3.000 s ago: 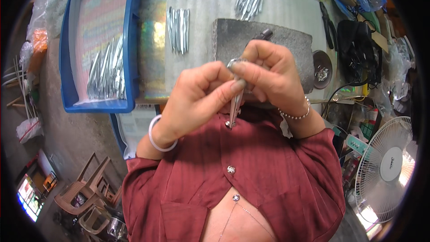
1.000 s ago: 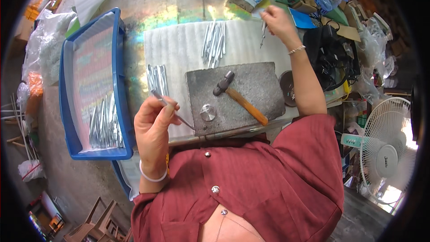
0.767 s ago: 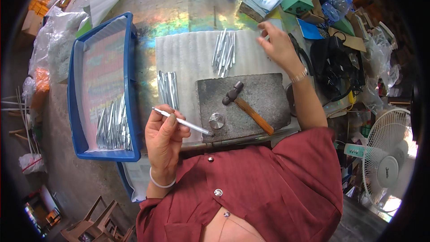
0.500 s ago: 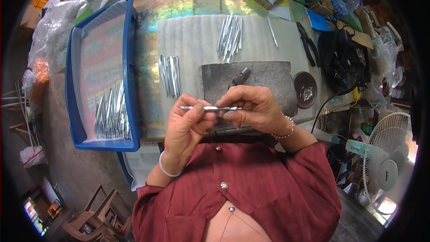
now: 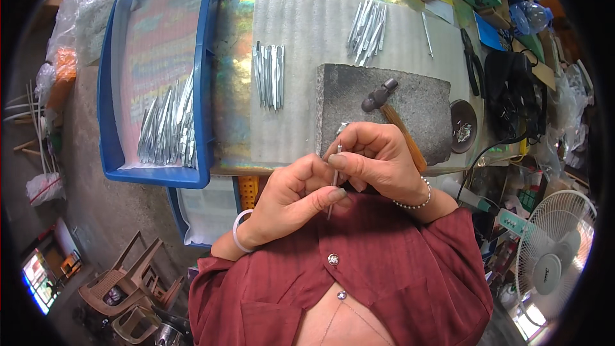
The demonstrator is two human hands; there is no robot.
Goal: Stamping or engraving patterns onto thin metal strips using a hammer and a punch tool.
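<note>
A slim silver metal rod [image 5: 335, 181] is pinched between both hands close to my chest, tilted nearly upright in the picture. My left hand [image 5: 298, 189] grips its lower part between thumb and fingers. My right hand [image 5: 375, 157] holds the upper end, thumb against the curled fingers. Just beyond, a hammer [image 5: 403, 131] with a wooden handle lies on a grey stone block [image 5: 423, 106]. Some small silver bits [image 5: 343, 127] show on the block beside my right hand. Similar rods form a left bundle [image 5: 269, 77] and a far bundle [image 5: 368, 29] on white foam [image 5: 301, 90].
At the left stands a blue tray [image 5: 204, 64] with many rods inside. A single rod [image 5: 428, 35] lies at the far right of the foam. Right of the block are a dark bowl [image 5: 456, 114] of small bits, pliers [image 5: 471, 61] and a black cable. A fan [image 5: 554, 256] stands lower right.
The rod has turned from level to nearly upright, and both hands have come closer to my chest. The hammer shows more fully. The whole view has shifted.
</note>
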